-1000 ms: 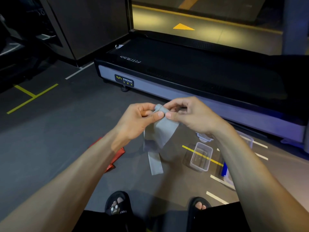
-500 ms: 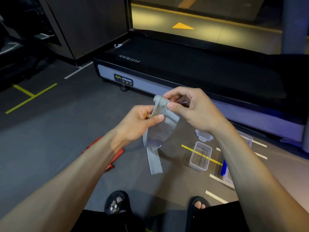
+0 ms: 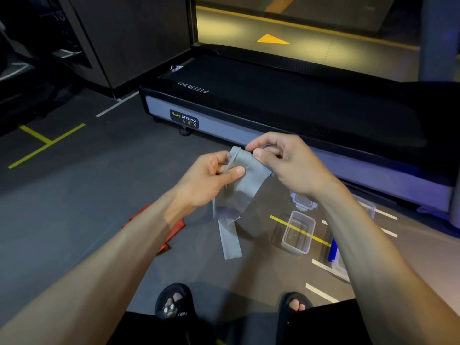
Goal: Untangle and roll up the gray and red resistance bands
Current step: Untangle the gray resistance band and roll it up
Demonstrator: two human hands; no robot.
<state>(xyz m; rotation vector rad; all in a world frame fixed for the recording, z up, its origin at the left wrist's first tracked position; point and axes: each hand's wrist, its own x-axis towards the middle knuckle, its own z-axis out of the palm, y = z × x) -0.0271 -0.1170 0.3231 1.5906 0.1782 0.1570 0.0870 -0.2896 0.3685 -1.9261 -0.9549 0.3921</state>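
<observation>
Gym floor point(image 3: 74, 195), dark mat, yellow and white tape lines; treadmill point(image 3: 298, 108) as landmark, lying across far side. Gray band point(image 3: 245, 185) held up in front of treadmill: my left hand point(image 3: 206, 180) pinches its top fold under thumb, my right hand point(image 3: 286, 163) pinches same fold beside it. Tail hangs free, kinked midway. Risk: loose pinch lets roll spring open; kink likely winds in crooked. Red band point(image 3: 159, 227) on floor, treadmill's near side, partly hidden by my left forearm. Clear container point(image 3: 297, 232) and lid point(image 3: 303, 201) below right hand, clear of work.
</observation>
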